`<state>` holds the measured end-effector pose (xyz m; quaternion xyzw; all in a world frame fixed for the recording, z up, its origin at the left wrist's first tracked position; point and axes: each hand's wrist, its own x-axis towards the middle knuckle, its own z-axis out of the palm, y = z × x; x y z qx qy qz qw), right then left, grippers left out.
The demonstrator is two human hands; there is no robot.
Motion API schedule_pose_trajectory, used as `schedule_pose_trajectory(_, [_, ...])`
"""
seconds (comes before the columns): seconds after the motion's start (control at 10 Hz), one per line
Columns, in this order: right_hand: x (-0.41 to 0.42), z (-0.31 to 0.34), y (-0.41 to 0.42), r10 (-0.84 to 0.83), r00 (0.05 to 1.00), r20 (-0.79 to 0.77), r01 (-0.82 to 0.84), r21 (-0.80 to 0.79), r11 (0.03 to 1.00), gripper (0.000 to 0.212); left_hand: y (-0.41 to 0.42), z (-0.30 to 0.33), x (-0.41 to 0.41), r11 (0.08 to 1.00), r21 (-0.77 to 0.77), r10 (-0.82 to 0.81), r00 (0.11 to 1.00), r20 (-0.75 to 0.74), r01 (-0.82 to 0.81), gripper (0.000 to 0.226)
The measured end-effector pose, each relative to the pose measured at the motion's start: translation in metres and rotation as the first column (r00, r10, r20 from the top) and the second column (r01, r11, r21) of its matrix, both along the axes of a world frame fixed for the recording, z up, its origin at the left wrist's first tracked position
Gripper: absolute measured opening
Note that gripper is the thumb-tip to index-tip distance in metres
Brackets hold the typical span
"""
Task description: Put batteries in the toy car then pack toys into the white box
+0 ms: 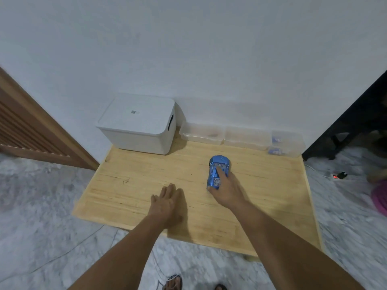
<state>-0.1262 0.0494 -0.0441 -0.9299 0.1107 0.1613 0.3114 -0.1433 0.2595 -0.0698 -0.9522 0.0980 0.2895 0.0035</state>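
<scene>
A shiny blue toy car (216, 167) rests on the low wooden table (146, 185), right of centre. My right hand (227, 189) lies over its near end, fingers wrapped on the body and one finger along the roof. My left hand (167, 203) hovers flat over the table's middle, fingers together, holding nothing. The white box (139, 124) stands at the back left corner with its lid on. No batteries can be made out.
Three clear plastic containers (243, 137) line the wall at the back right; the rightmost (287, 144) holds small blue items. A wooden slatted panel (31, 130) is at left, dark furniture (356, 120) at right. Cables lie on the marble floor.
</scene>
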Motion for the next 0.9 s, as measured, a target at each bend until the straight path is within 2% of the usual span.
schedule_pose_trajectory(0.2, [0.001, -0.014, 0.023, -0.059, 0.996, 0.070, 0.067, -0.123, 0.990, 0.085, 0.021, -0.009, 0.020, 0.999, 0.005, -0.044, 0.997, -0.055, 0.044, 0.089])
schedule_pose_trajectory(0.4, [-0.016, -0.019, 0.044, -0.088, 0.994, 0.062, 0.094, -0.099, 0.991, 0.086, 0.030, -0.016, 0.020, 0.995, -0.098, -0.018, 0.997, -0.069, 0.011, 0.087])
schedule_pose_trajectory(0.7, [-0.032, -0.025, 0.058, -0.095, 0.989, 0.110, 0.110, -0.131, 0.985, 0.085, 0.041, -0.014, 0.009, 0.992, -0.105, -0.078, 0.995, -0.059, 0.071, 0.078])
schedule_pose_trajectory(0.8, [-0.039, -0.020, 0.060, -0.069, 0.986, 0.149, 0.088, -0.125, 0.988, 0.088, 0.047, -0.012, 0.005, 0.990, -0.120, -0.075, 0.996, -0.053, 0.068, 0.073])
schedule_pose_trajectory(0.9, [-0.058, -0.028, 0.053, -0.123, 0.976, 0.178, 0.143, -0.099, 0.985, 0.097, 0.050, -0.014, -0.002, 0.988, -0.144, -0.068, 0.997, -0.046, 0.061, 0.074])
